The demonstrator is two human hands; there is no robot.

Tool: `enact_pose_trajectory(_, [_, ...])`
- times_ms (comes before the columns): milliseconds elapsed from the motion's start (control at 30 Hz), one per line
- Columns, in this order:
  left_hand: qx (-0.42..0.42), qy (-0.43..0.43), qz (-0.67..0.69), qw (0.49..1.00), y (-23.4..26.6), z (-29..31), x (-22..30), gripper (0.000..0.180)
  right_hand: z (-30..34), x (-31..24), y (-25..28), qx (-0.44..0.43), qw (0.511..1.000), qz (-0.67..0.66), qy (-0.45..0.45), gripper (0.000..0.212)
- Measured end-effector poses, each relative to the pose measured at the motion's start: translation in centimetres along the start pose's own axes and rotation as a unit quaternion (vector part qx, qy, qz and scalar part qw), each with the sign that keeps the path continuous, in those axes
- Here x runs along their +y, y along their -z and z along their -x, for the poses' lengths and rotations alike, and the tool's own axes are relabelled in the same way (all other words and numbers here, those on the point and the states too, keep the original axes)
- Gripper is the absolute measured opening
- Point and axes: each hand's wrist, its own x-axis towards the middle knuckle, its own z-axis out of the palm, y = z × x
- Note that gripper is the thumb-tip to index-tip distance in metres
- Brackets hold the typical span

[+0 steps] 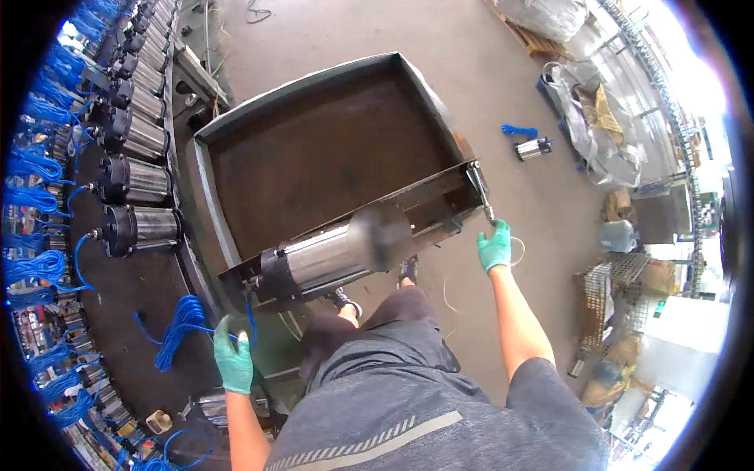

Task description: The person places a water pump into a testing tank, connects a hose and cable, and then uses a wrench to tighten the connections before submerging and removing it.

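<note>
A steel cylindrical motor (322,257) with black end parts lies across the near side of a metal tank, in front of my body. Part of its right end is blurred. My left hand (234,359), in a green glove, is closed at the blue cable (253,320) that runs from the motor's left end to a coiled blue bundle (184,323). To the right, my right hand (495,250), also gloved in green, is wrapped round the lower end of a metal lever (483,196) at the tank's right corner. Its fingertips are partly hidden.
The tank (206,184) has raised grey walls and a dark brown inside. A row of similar motors (141,228) with blue cables lines the left bench. Another small motor (534,148) lies on the floor at right. Wire baskets (601,302) and bags (601,118) stand farther right.
</note>
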Motion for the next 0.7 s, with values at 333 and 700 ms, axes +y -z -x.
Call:
enact_pose_trajectory(333, [-0.051,-0.024,0.006,0.998,-2.8,-0.7,0.1,0.061,-8.4,-6.4,5.3,-0.367,0.717,-0.507,-0.307,0.024])
enact_pose_trajectory(700, [-0.066,-0.124,0.342,0.929,-2.1,-2.9,19.9,0.059,13.7,-24.5,8.8,-0.232,0.88,-0.368,0.192,0.029])
